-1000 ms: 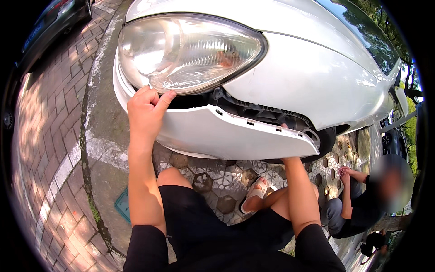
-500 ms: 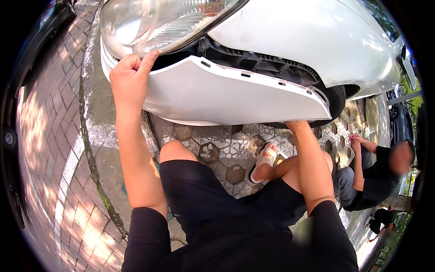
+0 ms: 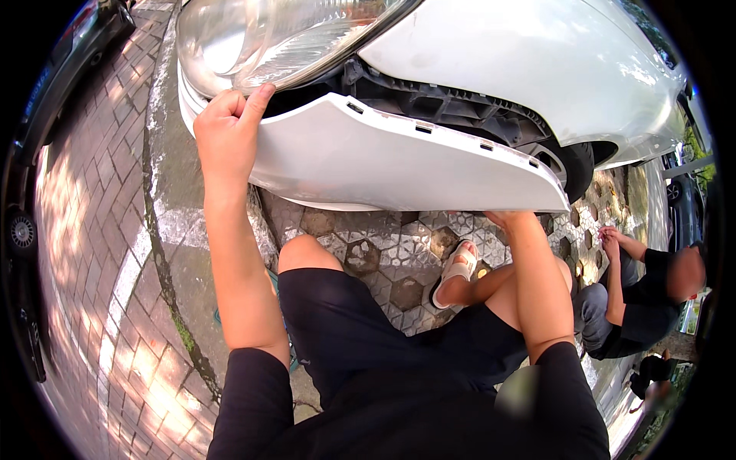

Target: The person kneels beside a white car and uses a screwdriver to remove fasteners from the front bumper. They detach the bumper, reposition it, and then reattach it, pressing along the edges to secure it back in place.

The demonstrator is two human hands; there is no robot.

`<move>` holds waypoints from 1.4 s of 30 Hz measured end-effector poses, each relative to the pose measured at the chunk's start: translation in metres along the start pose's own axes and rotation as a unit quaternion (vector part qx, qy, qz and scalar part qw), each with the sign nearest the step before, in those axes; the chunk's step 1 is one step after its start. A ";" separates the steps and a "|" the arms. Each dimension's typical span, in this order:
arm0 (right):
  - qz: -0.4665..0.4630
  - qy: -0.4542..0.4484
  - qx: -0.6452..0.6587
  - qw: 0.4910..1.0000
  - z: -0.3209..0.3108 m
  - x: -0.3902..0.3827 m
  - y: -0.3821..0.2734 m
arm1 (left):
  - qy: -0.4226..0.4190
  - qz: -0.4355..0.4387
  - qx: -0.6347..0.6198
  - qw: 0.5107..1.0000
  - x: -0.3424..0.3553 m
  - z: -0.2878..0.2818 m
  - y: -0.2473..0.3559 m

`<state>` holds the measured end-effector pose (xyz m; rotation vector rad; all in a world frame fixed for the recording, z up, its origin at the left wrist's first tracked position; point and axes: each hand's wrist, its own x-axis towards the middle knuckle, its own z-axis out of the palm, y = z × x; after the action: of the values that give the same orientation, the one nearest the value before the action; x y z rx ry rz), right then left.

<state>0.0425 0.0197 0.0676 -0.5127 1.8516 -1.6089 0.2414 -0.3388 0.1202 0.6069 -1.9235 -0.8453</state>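
White bumper [image 3: 399, 169] below headlight [image 3: 284, 46], gaping rightward. Left hand [image 3: 228, 138]: grip curled round bumper just under headlight. Right hand [image 3: 512, 219]: beneath bumper, right of headlight; closure hidden. Uneven pull could crack slotted edge [image 3: 454, 136].

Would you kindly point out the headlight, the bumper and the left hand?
Headlight [image 3: 280, 38]: head view, on its clear lens.
Bumper [image 3: 391, 162]: head view, on its white outer face.
Left hand [image 3: 228, 136]: head view, on its back.
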 end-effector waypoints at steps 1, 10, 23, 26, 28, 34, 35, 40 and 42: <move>0.006 -0.005 0.002 1.000 0.000 -0.001 0.000 | -0.004 -0.001 -0.005 1.000 0.000 0.002 -0.001; 0.048 -0.024 -0.015 0.998 -0.032 0.018 0.041 | -0.006 -0.007 -0.017 1.000 -0.001 0.000 0.001; 0.107 0.054 0.346 0.931 -0.020 0.011 0.021 | 0.013 0.041 0.019 0.999 0.001 0.002 0.000; 0.110 0.019 0.296 0.949 -0.020 0.010 0.020 | 0.007 0.028 0.013 1.000 0.000 0.001 0.001; 0.112 0.004 0.301 0.947 -0.023 0.013 0.021 | 0.008 0.029 0.007 1.000 0.000 0.000 0.002; 0.083 -0.036 0.270 0.959 -0.025 0.016 0.023 | -0.001 0.029 0.028 0.999 0.001 0.000 -0.002; 0.094 -0.023 0.271 0.958 -0.028 0.019 0.028 | 0.000 0.028 0.030 0.999 0.001 -0.001 -0.002; 0.092 0.010 0.279 0.956 -0.031 0.024 0.037 | 0.004 0.027 0.027 0.999 0.001 -0.003 0.001; 0.075 -0.007 0.276 0.958 -0.036 0.023 0.043 | 0.017 0.041 0.009 0.999 0.000 0.001 0.002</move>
<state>0.0056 0.0387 0.0233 -0.1294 1.3046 -1.9020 0.2400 -0.3367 0.1214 0.5456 -1.9141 -0.7609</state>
